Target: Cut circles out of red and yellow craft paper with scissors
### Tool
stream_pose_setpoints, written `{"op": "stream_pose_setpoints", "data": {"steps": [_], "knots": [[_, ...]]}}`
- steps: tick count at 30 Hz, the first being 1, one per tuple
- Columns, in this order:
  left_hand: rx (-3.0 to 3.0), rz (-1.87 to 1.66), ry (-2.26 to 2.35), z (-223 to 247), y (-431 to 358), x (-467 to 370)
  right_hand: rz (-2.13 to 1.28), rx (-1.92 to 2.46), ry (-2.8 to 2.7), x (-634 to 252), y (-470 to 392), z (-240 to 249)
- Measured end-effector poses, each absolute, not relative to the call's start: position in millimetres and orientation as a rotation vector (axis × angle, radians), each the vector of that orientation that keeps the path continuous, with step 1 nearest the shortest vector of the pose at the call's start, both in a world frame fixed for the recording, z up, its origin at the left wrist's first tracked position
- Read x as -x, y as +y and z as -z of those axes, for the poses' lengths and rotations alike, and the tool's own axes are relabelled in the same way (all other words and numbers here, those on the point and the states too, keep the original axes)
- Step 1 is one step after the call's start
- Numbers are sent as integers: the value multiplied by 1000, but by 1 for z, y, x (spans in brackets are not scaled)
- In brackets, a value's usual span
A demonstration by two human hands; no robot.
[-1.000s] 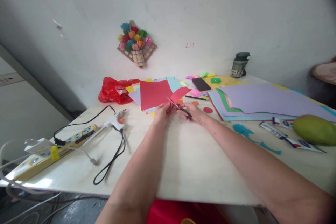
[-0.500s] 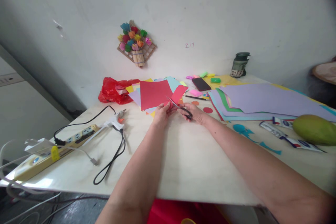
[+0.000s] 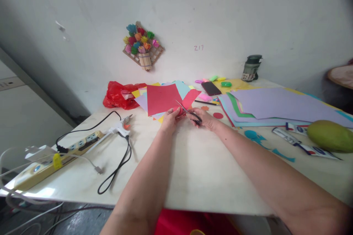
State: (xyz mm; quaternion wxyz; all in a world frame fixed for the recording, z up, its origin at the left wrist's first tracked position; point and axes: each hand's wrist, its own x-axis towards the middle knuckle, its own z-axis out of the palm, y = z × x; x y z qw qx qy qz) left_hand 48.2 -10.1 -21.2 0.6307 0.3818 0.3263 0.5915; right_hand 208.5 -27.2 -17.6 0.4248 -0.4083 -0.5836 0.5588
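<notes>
My right hand (image 3: 203, 116) is closed on the black handles of a pair of scissors (image 3: 196, 118), whose blades point up and to the left. Pinched in my left hand (image 3: 171, 118) is a piece of red paper (image 3: 191, 97), with a strip of it standing out to the right of the blades. The scissors cross the paper close to my left fingertips. Behind my hands lies a larger red sheet (image 3: 162, 99) on top of several coloured sheets. A red paper circle (image 3: 218, 115) rests on the table just right of my right hand.
To the left are a glue gun (image 3: 122, 127) with its cord and a power strip (image 3: 55, 161). A phone (image 3: 211, 88) and a pencil (image 3: 206, 102) lie behind my hands. On the right are stacked sheets (image 3: 275, 104), blue paper pieces (image 3: 253, 136) and a green mango-like fruit (image 3: 329, 136).
The free strip of red paper has swung slightly to the right and up, away from the scissors. Both hands stay almost in the same place.
</notes>
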Motion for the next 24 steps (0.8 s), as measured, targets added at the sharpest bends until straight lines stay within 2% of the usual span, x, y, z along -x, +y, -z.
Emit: {"op": "stream_pose_setpoints", "data": {"steps": [24], "knots": [[-848, -1368, 787, 20, -11, -49, -1363, 1022, -1441, -208, -28, 20]]}}
